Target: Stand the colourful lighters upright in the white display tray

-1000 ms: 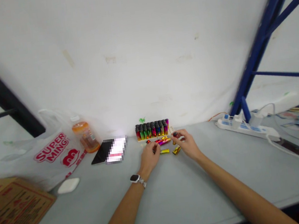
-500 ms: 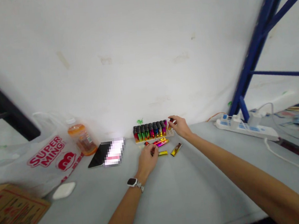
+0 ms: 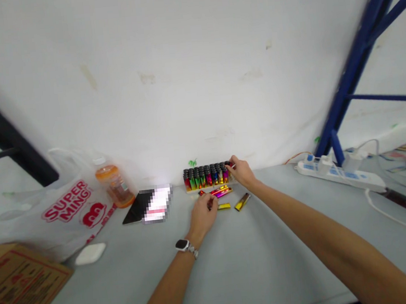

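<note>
A tray (image 3: 192,190) of lighters (image 3: 209,175) stands against the wall, several rows upright with black tops and shiny coloured bodies. At its right end my right hand (image 3: 242,171) pinches a dark red lighter (image 3: 231,164), mostly hidden by the fingers. My left hand (image 3: 203,214) lies in front of the tray, its fingers closed on the dark end of a yellow lighter (image 3: 224,206). Behind those fingers lie loose pink and gold lighters (image 3: 221,191). Another gold lighter (image 3: 242,201) rests on the table to the right, apart from both hands.
Left on the grey table (image 3: 258,262) are a plastic bag (image 3: 70,204), an orange bottle (image 3: 115,186), a dark tablet-like slab (image 3: 138,207), a white case (image 3: 91,254) and a cardboard box (image 3: 23,284). A power strip (image 3: 339,176) with plugs and cable lies right, beside a blue metal frame (image 3: 347,74).
My right hand has brought its lighter against the right end of the rows in the tray. My left hand stays about where it was. The whole view has shifted slightly.
</note>
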`<state>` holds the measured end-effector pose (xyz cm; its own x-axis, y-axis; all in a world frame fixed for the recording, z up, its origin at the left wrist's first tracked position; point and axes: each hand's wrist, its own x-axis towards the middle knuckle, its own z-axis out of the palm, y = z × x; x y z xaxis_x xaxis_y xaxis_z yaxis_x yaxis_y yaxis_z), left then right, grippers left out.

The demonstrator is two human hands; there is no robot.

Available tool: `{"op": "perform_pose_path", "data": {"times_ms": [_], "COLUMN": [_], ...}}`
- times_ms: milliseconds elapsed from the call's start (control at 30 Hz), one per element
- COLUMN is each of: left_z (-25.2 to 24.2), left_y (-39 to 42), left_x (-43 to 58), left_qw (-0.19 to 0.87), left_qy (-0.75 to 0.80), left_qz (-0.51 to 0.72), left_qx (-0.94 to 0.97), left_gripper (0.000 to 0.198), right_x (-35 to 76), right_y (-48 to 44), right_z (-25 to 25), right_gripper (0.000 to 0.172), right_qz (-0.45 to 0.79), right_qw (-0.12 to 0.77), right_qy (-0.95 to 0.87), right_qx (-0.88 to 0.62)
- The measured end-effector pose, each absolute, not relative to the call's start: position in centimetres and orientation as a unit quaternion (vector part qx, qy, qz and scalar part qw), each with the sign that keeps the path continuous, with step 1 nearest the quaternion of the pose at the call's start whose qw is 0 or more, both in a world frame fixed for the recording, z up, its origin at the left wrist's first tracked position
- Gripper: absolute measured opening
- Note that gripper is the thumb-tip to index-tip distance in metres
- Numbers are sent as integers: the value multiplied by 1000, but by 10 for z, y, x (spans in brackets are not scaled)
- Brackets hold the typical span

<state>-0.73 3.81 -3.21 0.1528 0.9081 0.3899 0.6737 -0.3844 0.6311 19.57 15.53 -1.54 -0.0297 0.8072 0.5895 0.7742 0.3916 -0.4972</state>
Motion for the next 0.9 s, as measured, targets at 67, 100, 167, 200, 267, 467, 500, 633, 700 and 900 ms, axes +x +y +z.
{"op": "perform_pose_path", "data": {"times_ms": [67, 100, 167, 200, 267, 467, 500, 633, 700, 900], "left_z": [-33, -33, -33, -33, -32, -31, -31, -32, -32, -31], "left_y": [38, 38, 38, 38, 38, 37, 38, 38, 38, 36], "left_x": [-7, -7, -7, -7, -7, -6, -7, -7, -7, -7], "left_qw": [158, 159, 159, 158, 156, 155, 155, 151, 149, 162], "left_qy": [535, 536, 538, 537, 533, 529, 530, 533, 532, 535], "left_qz": [373, 372, 370, 369, 371, 370, 369, 368, 367, 368], "left_qx": [741, 741, 741, 742, 744, 748, 748, 747, 748, 743], "left_gripper": [22, 21, 21, 21, 21, 21, 21, 20, 20, 21], "right_x": [196, 197, 198, 198, 200, 201, 201, 202, 204, 211], "right_y": [155, 155, 155, 155, 155, 155, 156, 160, 161, 164], "right_z": [-17, -17, -17, -17, -16, -11, -11, -10, -10, -9], "right_gripper": [11, 12, 11, 11, 10, 11, 11, 12, 13, 17], "right_qz": [10, 5, -1, 1, 13, 54, 63, 105, 121, 229], "right_qw": [421, 419, 420, 422, 426, 444, 451, 481, 492, 476], "right_qy": [-720, -723, -728, -730, -734, -732, -729, -715, -714, -718], "right_qx": [-551, -549, -542, -537, -529, -514, -511, -496, -483, -454]}}
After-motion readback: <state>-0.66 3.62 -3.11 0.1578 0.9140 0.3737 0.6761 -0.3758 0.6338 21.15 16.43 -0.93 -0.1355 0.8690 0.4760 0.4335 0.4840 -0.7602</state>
